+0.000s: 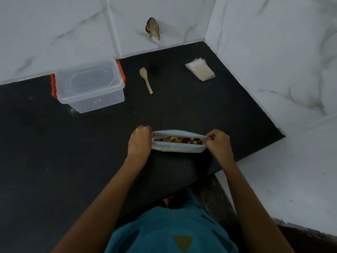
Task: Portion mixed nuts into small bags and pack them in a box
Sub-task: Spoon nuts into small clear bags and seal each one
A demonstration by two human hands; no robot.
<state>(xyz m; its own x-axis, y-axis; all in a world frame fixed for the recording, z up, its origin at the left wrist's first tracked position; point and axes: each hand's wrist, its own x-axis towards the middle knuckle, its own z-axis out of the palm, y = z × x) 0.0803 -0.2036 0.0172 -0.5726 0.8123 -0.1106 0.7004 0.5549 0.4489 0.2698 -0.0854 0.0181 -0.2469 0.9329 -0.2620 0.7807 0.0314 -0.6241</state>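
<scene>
A large pale pouch of mixed nuts (179, 147) stands on the black counter (54, 143) near its front edge, its mouth spread so the nuts (179, 140) show inside. My left hand (139, 138) grips the left end of the mouth and my right hand (218, 140) pinches the right end. A clear plastic box (90, 86) with red side clips and its lid on sits at the back left. A wooden spoon (146, 79) lies behind the pouch. A small stack of clear bags (200, 69) lies at the back right.
White marble-pattern tiled walls (273, 52) close in the counter at the back and right. A broken hole in the back wall (152, 28) holds some debris. The counter's right edge runs diagonally toward the front, with a white ledge (291, 170) beyond it.
</scene>
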